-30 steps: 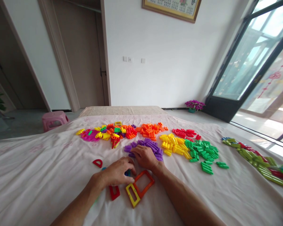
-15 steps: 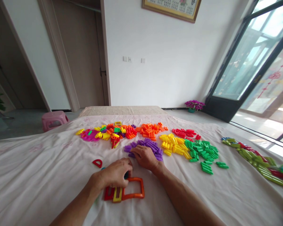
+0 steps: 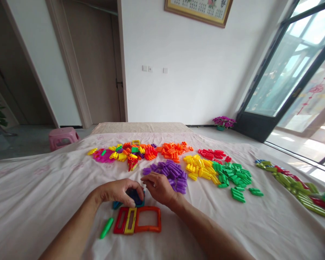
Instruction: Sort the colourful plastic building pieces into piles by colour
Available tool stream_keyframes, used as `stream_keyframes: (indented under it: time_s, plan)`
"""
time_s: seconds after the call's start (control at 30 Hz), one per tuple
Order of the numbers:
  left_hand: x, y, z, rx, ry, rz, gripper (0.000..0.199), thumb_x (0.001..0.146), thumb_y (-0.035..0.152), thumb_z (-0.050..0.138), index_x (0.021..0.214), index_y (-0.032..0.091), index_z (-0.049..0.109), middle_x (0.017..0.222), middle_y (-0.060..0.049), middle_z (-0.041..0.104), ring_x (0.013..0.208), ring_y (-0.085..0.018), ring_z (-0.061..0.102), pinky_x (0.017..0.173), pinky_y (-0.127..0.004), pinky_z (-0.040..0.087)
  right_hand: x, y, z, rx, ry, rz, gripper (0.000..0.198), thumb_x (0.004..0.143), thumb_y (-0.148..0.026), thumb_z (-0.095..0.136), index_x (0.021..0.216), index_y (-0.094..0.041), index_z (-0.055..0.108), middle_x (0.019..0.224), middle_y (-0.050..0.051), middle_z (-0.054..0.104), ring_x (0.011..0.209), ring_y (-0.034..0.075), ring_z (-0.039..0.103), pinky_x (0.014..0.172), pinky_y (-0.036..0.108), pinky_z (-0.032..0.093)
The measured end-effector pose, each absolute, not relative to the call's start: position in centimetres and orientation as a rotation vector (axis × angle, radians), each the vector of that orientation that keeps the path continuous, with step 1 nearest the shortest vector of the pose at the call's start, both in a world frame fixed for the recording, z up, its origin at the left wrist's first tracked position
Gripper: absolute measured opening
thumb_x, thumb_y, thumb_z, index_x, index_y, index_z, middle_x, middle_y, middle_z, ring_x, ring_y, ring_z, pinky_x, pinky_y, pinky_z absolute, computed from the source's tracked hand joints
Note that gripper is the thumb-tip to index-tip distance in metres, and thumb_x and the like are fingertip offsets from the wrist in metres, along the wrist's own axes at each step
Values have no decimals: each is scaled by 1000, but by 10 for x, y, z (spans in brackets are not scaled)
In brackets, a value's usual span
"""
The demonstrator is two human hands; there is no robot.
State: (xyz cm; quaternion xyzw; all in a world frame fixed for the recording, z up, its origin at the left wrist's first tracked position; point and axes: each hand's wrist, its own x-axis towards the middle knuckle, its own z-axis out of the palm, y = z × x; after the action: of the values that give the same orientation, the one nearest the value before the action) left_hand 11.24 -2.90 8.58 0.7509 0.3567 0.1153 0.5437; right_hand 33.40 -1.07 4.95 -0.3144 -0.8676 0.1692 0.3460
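My left hand (image 3: 120, 192) is curled around blue frame-shaped tiles (image 3: 135, 196), its thumb and fingers on either side of them. Their lower edges lie close to a joined row of frames: a red tile (image 3: 120, 220), a narrow yellow tile (image 3: 130, 221) and a square orange tile (image 3: 160, 220). My right hand (image 3: 161, 189) hovers just right of the left one, with its fingers bent together; anything between them is hidden. Just beyond it lies a heap of purple tubes (image 3: 173, 169). One green stick (image 3: 107, 228) rests left of the row.
Heaps of orange tubes (image 3: 173, 150), yellow tubes (image 3: 199, 167), green tubes (image 3: 235, 175) and red pieces (image 3: 212, 154) spread across the cloth (image 3: 56, 191). A mixed coloured pile (image 3: 135, 150) sits further left. Long olive and red pieces (image 3: 289, 180) lie at the far right.
My left hand has moved left and turned, showing more of the blue tiles. My right hand has come back from the purple heap toward me. The tile row has shifted slightly left.
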Motion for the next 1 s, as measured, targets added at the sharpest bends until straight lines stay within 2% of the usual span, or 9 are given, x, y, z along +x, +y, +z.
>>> stream_keyframes:
  time_s: [0.17, 0.3, 0.47, 0.6, 0.73, 0.9, 1.0]
  plan:
    - [77, -25, 59, 1377, 799, 658, 52, 61, 50, 82, 101, 19, 71, 108, -9, 72, 108, -28, 63, 99, -41, 47, 322, -12, 32, -832, -2236, 569, 30, 84, -6, 55, 106, -19, 71, 100, 4, 74, 93, 16, 69, 86, 25, 52]
    - [70, -17, 40, 1187, 919, 960, 47, 68, 47, 80, 103, 18, 68, 108, -10, 71, 105, -25, 66, 100, -40, 47, 326, 0, 21, -846, -2276, 485, 34, 84, -4, 53, 111, -18, 69, 105, 7, 71, 98, 18, 66, 89, 28, 52]
    - [77, 1, 28, 1346, 1314, 1329, 52, 72, 58, 71, 104, 17, 65, 107, -9, 69, 106, -25, 64, 94, -39, 51, 330, 7, 18, -901, -2315, 302, 34, 83, -4, 54, 111, -18, 67, 111, 10, 67, 106, 20, 61, 96, 33, 49]
    - [81, 11, 13, 1749, 1495, 1302, 47, 77, 52, 66, 111, 20, 67, 125, -11, 61, 119, -27, 57, 98, -41, 50, 328, 8, 18, -916, -2371, 230, 30, 86, -6, 55, 110, -18, 68, 109, 9, 68, 106, 21, 60, 97, 35, 47]
    - [87, 16, 2, 2099, 1612, 1158, 47, 81, 40, 63, 126, 26, 63, 138, -11, 54, 132, -26, 48, 110, -43, 40, 328, 8, 19, -900, -2395, 219, 29, 87, -7, 55, 110, -17, 69, 108, 9, 69, 106, 21, 59, 97, 35, 46]
    - [94, 20, 1, 2282, 1672, 871, 47, 82, 40, 65, 128, 32, 65, 152, -10, 43, 137, -31, 44, 113, -47, 35, 328, 8, 19, -902, -2412, 198, 30, 86, -7, 55, 111, -17, 69, 108, 9, 68, 106, 22, 58, 98, 35, 46]
    - [96, 20, 5, 2291, 1687, 863, 48, 84, 37, 62, 131, 31, 63, 151, -10, 46, 137, -30, 44, 113, -47, 35, 328, 7, 19, -902, -2417, 194, 31, 87, -7, 54, 112, -16, 69, 108, 9, 68, 105, 21, 58, 97, 35, 46]
